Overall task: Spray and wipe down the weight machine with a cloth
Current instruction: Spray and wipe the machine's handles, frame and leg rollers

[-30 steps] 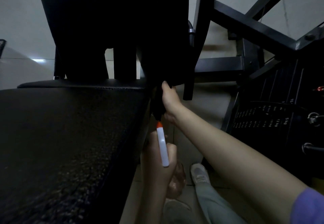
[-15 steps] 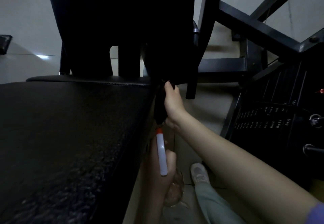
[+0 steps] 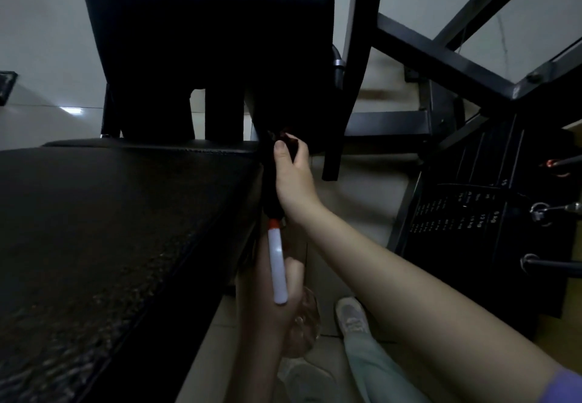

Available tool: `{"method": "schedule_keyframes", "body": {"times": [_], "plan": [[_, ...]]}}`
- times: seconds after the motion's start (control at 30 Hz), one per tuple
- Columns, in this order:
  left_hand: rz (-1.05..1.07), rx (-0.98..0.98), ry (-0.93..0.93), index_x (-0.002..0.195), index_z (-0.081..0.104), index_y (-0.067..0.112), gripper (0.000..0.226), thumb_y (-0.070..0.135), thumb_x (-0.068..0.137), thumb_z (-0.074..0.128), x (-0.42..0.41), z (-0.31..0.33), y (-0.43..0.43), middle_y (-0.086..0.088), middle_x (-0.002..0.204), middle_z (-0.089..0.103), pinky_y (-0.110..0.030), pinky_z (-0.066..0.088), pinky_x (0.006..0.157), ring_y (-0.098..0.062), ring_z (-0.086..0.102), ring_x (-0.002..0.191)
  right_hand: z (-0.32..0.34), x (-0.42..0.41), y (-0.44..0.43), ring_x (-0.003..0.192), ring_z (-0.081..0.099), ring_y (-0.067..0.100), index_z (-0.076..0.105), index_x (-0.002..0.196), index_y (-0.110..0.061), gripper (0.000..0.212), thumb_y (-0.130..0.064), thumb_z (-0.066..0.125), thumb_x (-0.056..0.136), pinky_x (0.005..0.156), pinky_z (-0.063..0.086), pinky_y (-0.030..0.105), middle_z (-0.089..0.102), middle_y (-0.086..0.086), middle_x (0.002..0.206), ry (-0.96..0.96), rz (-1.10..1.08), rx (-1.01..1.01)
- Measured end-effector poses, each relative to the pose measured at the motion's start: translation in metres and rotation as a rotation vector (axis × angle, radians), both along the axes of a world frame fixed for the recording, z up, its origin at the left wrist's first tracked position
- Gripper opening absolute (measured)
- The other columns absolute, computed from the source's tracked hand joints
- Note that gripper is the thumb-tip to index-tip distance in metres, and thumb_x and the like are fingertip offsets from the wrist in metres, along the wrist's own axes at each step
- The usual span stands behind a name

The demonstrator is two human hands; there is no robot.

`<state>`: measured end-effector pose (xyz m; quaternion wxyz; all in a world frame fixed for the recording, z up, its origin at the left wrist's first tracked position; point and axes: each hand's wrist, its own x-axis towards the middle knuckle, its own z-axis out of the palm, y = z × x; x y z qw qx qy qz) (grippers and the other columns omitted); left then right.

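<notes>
Cloth [image 3: 271, 196], apparently dark, hangs from right hand [image 3: 294, 182] grip beside seat [image 3: 126, 213].

Weight stack [image 3: 472, 213], at 3 o'clock in the head view: pale load figures are printed on the dark plates and lie turned sideways to the camera. The marks "5 kg" and, just beside it toward 9 o'clock, "12 kg" can be read, and a "15" stands toward 12 o'clock of them. The remaining figures in these rows are too small and blurred to read.
</notes>
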<state>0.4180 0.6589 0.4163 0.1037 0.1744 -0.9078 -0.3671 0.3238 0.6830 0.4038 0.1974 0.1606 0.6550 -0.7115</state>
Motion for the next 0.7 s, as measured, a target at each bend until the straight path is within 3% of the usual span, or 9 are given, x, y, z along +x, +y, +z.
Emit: {"method": "schedule_keyframes", "body": {"times": [0.17,0.23,0.3,0.4,0.47,0.53,0.63,0.7], "plan": [[-0.069,0.108,-0.109,0.11,0.063,0.004,0.049,0.03,0.072,0.046,0.038,-0.009,-0.019,-0.009,0.097,0.066,-0.011,0.032,0.074,-0.011,0.053,0.091,-0.029,-0.013,-0.002,0.122,0.044,0.022,0.022,0.146,-0.015,0.05,-0.034,0.033,0.102,0.093,0.036,0.027,0.044,0.003,0.129,-0.185,-0.001,-0.001],[-0.078,0.125,-0.124,0.103,0.062,0.009,0.045,0.034,0.071,0.042,0.035,-0.009,-0.017,0.002,0.089,0.063,-0.012,0.032,0.069,-0.004,0.053,0.084,-0.045,-0.017,-0.004,0.123,0.047,0.03,0.026,0.146,-0.009,0.056,-0.039,0.038,0.1,0.102,0.041,0.04,0.047,0.012,0.135,-0.329,0.019,-0.022],[-0.109,0.168,-0.149,0.098,0.06,0.014,0.042,0.037,0.07,0.039,0.04,-0.016,-0.023,0.009,0.085,0.058,-0.016,0.036,0.068,-0.004,0.054,0.081,-0.066,-0.021,-0.001,0.11,0.058,0.034,0.042,0.135,-0.004,0.051,-0.038,0.044,0.097,0.093,0.048,0.044,0.058,0.019,0.122,-0.415,-0.008,-0.033],[-0.168,0.153,-0.168,0.098,0.057,0.019,0.032,0.032,0.074,0.042,0.03,-0.021,-0.025,0.014,0.082,0.054,-0.017,0.04,0.067,-0.006,0.055,0.077,-0.081,-0.019,0.008,0.096,0.064,0.032,0.052,0.126,-0.007,0.044,-0.036,0.05,0.093,0.081,0.052,0.041,0.064,0.015,0.107,-0.463,-0.169,-0.054],[-0.191,0.139,-0.181,0.101,0.058,0.018,0.03,0.024,0.074,0.048,0.023,-0.026,-0.027,0.013,0.079,0.054,-0.015,0.039,0.065,-0.007,0.055,0.072,-0.091,-0.014,0.016,0.097,0.064,0.033,0.052,0.126,-0.007,0.049,-0.039,0.051,0.089,0.084,0.053,0.041,0.065,0.016,0.111,-0.497,-0.276,-0.049],[-0.218,0.145,-0.178,0.099,0.059,0.018,0.029,0.024,0.073,0.048,0.014,-0.03,-0.029,0.008,0.074,0.055,-0.024,0.046,0.062,-0.012,0.056,0.068,-0.096,-0.01,0.027,0.098,0.063,0.034,0.053,0.124,-0.003,0.049,-0.039,0.049,0.09,0.089,0.052,0.044,0.064,0.017,0.109,-0.515,-0.321,-0.019],[-0.252,0.155,-0.202,0.09,0.057,0.022,0.023,0.03,0.072,0.046,0.0,-0.041,-0.031,0.006,0.066,0.053,-0.027,0.045,0.059,-0.016,0.057,0.065,-0.104,-0.005,0.045,0.089,0.064,0.034,0.058,0.113,-0.001,0.044,-0.038,0.048,0.091,0.082,0.051,0.041,0.064,0.018,0.097,-0.54,-0.342,0.018],[-0.241,0.171,-0.19,0.095,0.059,0.02,0.033,0.038,0.072,0.043,-0.006,-0.05,-0.031,0.006,0.069,0.053,-0.028,0.045,0.062,-0.016,0.057,0.068,-0.108,-0.004,0.053,0.091,0.065,0.039,0.059,0.114,-0.001,0.048,-0.041,0.05,0.088,0.075,0.051,0.042,0.065,0.022,0.1,-0.529,-0.333,0.028]]}}
